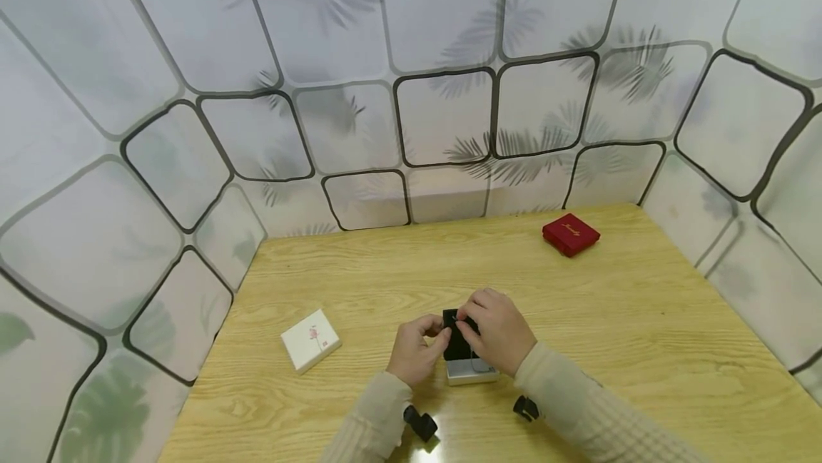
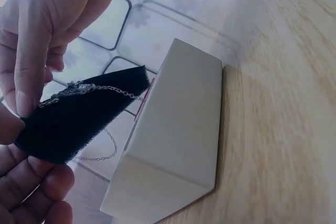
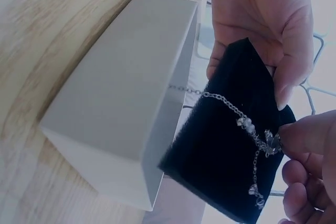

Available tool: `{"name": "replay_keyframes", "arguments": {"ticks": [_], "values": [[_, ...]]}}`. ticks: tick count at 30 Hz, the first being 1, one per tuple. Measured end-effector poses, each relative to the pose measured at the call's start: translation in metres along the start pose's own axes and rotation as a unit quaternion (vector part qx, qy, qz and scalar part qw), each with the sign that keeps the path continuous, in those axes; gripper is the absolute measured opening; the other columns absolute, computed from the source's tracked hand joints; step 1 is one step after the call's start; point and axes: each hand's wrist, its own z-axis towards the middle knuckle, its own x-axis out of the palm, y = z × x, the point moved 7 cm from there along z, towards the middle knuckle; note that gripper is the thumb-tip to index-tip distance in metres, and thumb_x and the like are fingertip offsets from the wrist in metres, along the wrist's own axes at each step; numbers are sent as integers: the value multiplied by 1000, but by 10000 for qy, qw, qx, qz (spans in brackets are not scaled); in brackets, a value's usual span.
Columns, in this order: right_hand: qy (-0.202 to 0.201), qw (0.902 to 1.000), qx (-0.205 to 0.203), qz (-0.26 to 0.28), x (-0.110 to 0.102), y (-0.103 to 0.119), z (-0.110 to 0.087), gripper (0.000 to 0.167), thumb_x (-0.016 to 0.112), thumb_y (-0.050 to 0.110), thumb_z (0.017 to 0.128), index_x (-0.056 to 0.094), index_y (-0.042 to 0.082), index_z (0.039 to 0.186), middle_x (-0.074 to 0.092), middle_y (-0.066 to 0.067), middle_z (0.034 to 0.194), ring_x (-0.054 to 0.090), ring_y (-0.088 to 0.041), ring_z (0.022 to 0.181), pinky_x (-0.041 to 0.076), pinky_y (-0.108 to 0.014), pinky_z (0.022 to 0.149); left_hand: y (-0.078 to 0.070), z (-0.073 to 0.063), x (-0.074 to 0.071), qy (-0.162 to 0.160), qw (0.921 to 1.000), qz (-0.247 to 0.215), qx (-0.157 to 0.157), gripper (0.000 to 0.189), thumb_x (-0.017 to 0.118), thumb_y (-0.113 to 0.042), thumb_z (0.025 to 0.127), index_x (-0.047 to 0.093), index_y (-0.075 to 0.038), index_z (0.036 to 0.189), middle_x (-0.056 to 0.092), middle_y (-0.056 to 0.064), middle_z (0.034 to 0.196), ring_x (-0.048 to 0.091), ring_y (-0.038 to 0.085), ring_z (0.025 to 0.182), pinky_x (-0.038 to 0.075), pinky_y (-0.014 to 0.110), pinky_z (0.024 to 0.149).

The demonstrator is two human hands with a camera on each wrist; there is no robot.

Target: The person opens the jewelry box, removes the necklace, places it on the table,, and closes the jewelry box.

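Note:
A small black foam pad (image 1: 457, 346) stands tilted up out of an open white box (image 1: 472, 377) between the hands. My left hand (image 1: 414, 353) grips the pad's edge between thumb and fingers. With thumb and fingertips, my right hand (image 1: 499, 331) pinches a silver chain with charms (image 3: 247, 124) near the pad's top edge. The chain lies across the pad's face, and one strand runs down toward the box. Whether it is a bracelet or a necklace cannot be told. In the left wrist view, a loose loop hangs below the pad (image 2: 89, 114).
A white box or lid (image 1: 311, 340) with a pink flower print lies on the wooden table (image 1: 385, 277) at left. Farther back at right sits a red jewelry box (image 1: 571, 235). Patterned cloth walls (image 1: 443, 120) rise at the back and sides.

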Motion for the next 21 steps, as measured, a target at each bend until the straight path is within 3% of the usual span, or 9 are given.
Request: {"name": "replay_keyframes", "arguments": {"ticks": [7,12,16,21], "values": [[17,9999,-88,-59,0,2,1,11,79,14,79,68,13,78,57,3,79,53,-13,73,49,-31,64,-4,0,0,-27,9996,75,280,12,62,-9,93,70,0,94,70,6,82,63,12,76,52,28,69],[-54,10000,-68,29,1,1,0,11,76,12,80,66,13,78,56,3,78,51,-13,71,48,-30,62,-5,0,2,28,9998,22,199,9,63,-3,91,70,2,93,70,10,82,63,14,75,54,32,70],[-104,9999,1,92,-1,-1,2,10,76,12,80,65,13,79,57,3,79,52,-13,71,48,-30,62,-21,-2,0,112,9998,-22,144,8,62,1,91,70,4,93,69,14,81,63,17,74,54,33,70],[11,9996,144,228,-5,-2,5,11,75,12,81,65,14,79,57,4,79,53,-12,72,50,-29,64,-43,-4,-5,180,9993,3,328,9,62,5,89,70,5,93,69,16,81,64,19,74,55,34,71]]}}
